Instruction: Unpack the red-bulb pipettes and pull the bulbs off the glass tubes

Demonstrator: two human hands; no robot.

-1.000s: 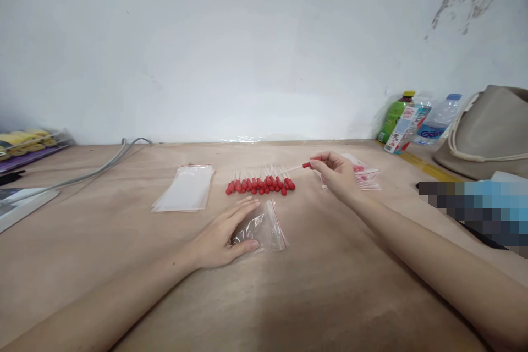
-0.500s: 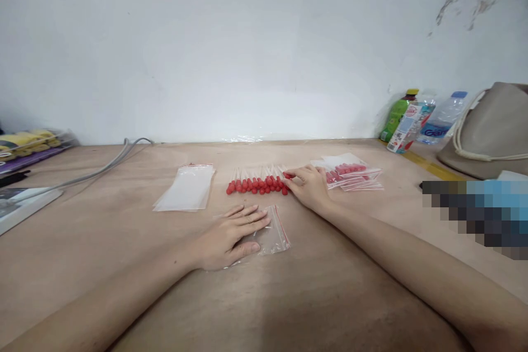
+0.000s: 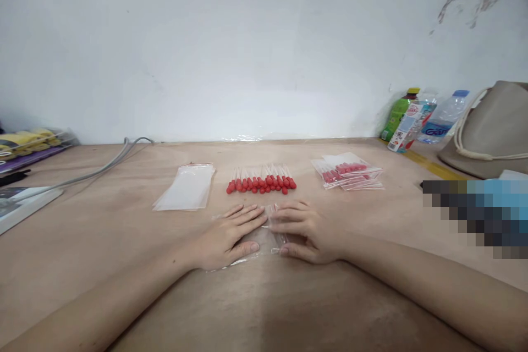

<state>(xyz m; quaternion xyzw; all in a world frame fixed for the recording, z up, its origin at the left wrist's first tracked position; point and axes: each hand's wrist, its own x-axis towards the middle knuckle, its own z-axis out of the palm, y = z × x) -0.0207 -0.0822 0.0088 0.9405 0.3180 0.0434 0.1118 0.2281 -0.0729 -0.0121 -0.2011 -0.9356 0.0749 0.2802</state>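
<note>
My left hand (image 3: 229, 234) lies flat on a small clear zip bag (image 3: 264, 237) with a red seal strip, fingers stretched out and pointing right. My right hand (image 3: 307, 231) rests at the bag's right end. Its fingertips are on the red strip and its thumb is by the lower corner. The fingertips of both hands nearly meet. Just beyond them a row of red-capped droppers (image 3: 261, 182) lies on the wooden table (image 3: 289, 297).
A stack of empty clear bags (image 3: 185, 187) lies to the left of the droppers and a pile of filled bags (image 3: 348, 171) to the right. Bottles (image 3: 406, 118) and a tan bag (image 3: 490, 132) stand at the back right. A grey cable (image 3: 94, 173) runs along the left.
My right hand laid a dropper down with the row, then came back to the zip bag. My left hand flattened on the bag and stayed there.
</note>
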